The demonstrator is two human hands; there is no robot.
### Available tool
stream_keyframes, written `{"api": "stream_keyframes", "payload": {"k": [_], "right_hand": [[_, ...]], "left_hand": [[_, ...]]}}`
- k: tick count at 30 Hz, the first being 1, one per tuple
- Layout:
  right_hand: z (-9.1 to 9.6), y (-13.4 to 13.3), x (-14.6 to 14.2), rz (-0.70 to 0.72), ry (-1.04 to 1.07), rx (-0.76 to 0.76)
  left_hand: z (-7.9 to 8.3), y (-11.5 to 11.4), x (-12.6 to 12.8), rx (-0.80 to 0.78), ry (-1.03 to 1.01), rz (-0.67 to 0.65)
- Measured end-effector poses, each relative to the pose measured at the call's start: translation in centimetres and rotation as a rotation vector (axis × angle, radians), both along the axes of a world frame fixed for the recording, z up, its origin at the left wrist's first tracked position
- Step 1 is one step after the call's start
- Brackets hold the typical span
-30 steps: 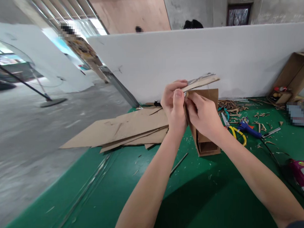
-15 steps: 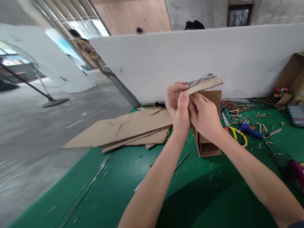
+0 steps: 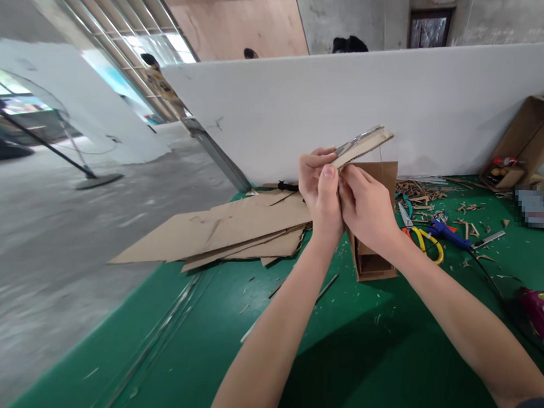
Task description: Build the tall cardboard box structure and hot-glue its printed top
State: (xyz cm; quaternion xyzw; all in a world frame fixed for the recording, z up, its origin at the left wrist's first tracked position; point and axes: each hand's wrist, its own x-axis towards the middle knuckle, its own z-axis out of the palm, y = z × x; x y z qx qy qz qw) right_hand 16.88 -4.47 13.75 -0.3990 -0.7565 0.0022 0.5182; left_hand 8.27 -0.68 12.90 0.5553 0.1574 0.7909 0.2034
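Observation:
Both hands are raised over a green mat (image 3: 320, 360). My left hand (image 3: 319, 191) is closed, thumb up, pinching the near end of a flat cardboard strip (image 3: 366, 142) that slants up to the right. My right hand (image 3: 365, 210) is closed beside it, fingertips pressed against the same end of the strip. Behind the hands a small open brown cardboard box (image 3: 372, 255) stands on the mat, partly hidden by my right hand.
Several flat cardboard sheets (image 3: 226, 229) lie to the left. Yellow-handled scissors (image 3: 420, 236), a blue glue gun (image 3: 449, 233), a pink tool (image 3: 538, 305) and cardboard scraps (image 3: 415, 190) lie to the right. A white partition (image 3: 347, 93) runs behind; an open box (image 3: 524, 138) leans against it.
Both hands have shifted slightly right and up, still holding the strip. The strip's far end has tilted up a little.

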Motion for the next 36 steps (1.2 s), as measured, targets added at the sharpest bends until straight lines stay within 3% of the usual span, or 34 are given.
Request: {"api": "stream_keyframes", "payload": {"k": [21,36], "right_hand": [[0.20,-0.40,-0.07,0.003,0.005,-0.060],[0.13,-0.40,-0.07,-0.004,0.037,-0.054]], "left_hand": [[0.47,-0.40,0.19,0.023,-0.022,-0.091],[-0.05,-0.27,0.28,0.008,-0.023,-0.130]]}}
